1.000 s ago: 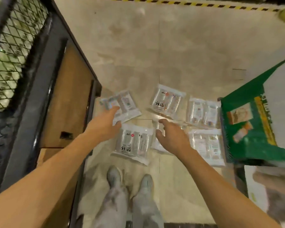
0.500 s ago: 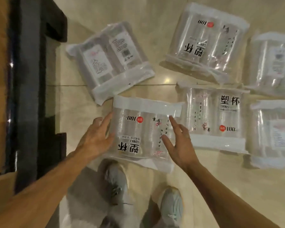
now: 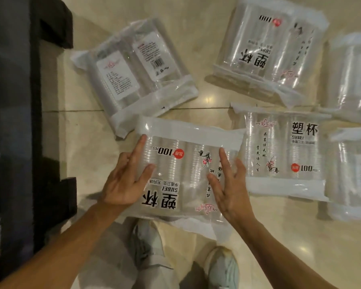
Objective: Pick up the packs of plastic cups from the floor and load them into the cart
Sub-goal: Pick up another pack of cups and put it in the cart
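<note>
Beside the dark cart frame (image 3: 15,122), my left hand (image 3: 123,180) and right hand (image 3: 229,184) pressed flat, fingers spread, on the clear pack of cups (image 3: 175,170), nearest of those on the floor (image 3: 81,142). Its black lettering faced me upside down, long side running left-right. I saw the rightmost packs (image 3: 352,174) cut off.

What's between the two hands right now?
Head view: only the printed middle of the near pack; the left hand and right hand both touch it with straight fingers.
</note>
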Demonstrator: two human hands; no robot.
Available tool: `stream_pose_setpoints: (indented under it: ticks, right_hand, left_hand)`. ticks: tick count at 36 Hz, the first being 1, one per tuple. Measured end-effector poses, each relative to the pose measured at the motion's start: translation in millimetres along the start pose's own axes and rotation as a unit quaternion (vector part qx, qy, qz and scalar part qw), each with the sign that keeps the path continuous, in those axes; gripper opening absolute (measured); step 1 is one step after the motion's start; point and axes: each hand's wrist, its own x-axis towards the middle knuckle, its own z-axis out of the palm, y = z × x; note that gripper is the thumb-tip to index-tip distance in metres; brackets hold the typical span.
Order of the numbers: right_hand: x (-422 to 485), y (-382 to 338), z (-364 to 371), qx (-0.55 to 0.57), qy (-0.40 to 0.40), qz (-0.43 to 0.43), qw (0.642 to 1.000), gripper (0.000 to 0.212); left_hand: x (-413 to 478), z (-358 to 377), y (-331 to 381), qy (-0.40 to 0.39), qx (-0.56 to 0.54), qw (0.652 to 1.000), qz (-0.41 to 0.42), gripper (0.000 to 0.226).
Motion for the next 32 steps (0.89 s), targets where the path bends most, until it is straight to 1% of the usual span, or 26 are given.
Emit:
stream_pose_setpoints:
  ticks: [1,3,5,7,9,11,13,18,20,22,27,29,32]
  right_hand:
    - [-4.8,-13.3,-12.9,-0.007,-0.005,0.002,1.0,0.065]
    - [-15.2,-45.0,-44.2,-0.019,-0.013,0.008,1.0,0.064]
    - [-25.0,-84.1,-81.9,-0.036,-0.017,0.007,0.999,0.064]
    - [-35.6,-131.0,-124.5,-0.061,-0.015,-0.006,0.998,0.064]
    - [-47.3,-184.2,-170.8,-0.082,-0.015,-0.025,0.996,0.063]
    - [-60.2,-241.6,-219.2,-0.096,-0.009,-0.046,0.994,0.062]
    - [-74.1,-303.3,-270.9,-0.108,0.007,-0.077,0.991,0.062]
    - [-117.5,-455.5,-394.2,-0.137,0.043,-0.146,0.979,0.063]
    - [-137.8,-509.4,-434.0,-0.141,0.055,-0.176,0.973,0.063]
    - [-152.6,-553.9,-464.3,-0.14,0.057,-0.189,0.97,0.062]
    - [-205.2,-660.1,-537.7,-0.141,0.063,-0.265,0.952,0.064]
    - [-219.5,-689.3,-556.4,-0.134,0.059,-0.293,0.945,0.064]
    - [-235.1,-725.1,-577.1,-0.127,0.044,-0.34,0.931,0.064]
  left_hand:
    - [-8.0,-10.6,8.2,0.003,-0.013,1.0,-0.022,0.07]
    - [-24.4,-43.6,34.2,0.011,-0.027,1.0,-0.01,0.071]
    - [-38.3,-85.1,64.8,0.015,-0.048,0.999,-0.015,0.071]
    - [-55.9,-133.7,98.9,0.025,-0.041,0.999,-0.018,0.072]
    - [-74.9,-191.1,137.6,0.036,-0.048,0.998,-0.013,0.07]
    - [-93.2,-251.5,174.0,0.057,-0.055,0.997,0.023,0.07]
    - [-108.7,-312.4,210.7,0.088,-0.054,0.994,0.04,0.07]
    - [-168.9,-471.0,314.5,0.141,-0.067,0.986,0.052,0.07]
    - [-192.5,-526.1,344.4,0.166,-0.054,0.983,0.055,0.069]
    - [-208.1,-568.5,364.4,0.179,-0.045,0.981,0.05,0.069]
    - [-286.4,-677.8,425.9,0.236,-0.02,0.97,0.047,0.072]
    - [-314.7,-708.4,444.9,0.261,-0.009,0.964,0.041,0.071]
    - [-355.4,-734.5,467.5,0.309,0.004,0.951,0.028,0.071]
